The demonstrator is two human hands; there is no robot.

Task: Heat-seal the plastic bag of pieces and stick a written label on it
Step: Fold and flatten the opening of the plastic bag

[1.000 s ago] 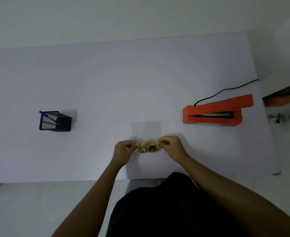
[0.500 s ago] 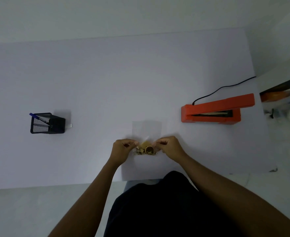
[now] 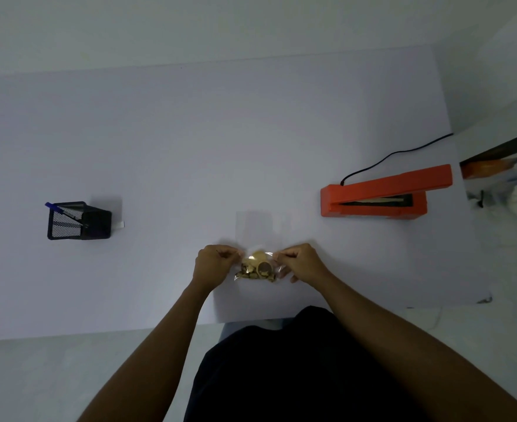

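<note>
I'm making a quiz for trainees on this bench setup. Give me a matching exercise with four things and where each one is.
Things:
1. heat sealer
2. pen holder
3. plastic bag
4. pen

Places:
A. held between both hands
B. right side of the table, cord attached
C. standing in the mesh holder
D. left side of the table

Pairs: 1-B, 2-D, 3-A, 4-C

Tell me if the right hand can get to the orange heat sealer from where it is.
Probably yes: bare table lies between the right hand and the heat sealer, though that hand is pinching the bag.
</note>
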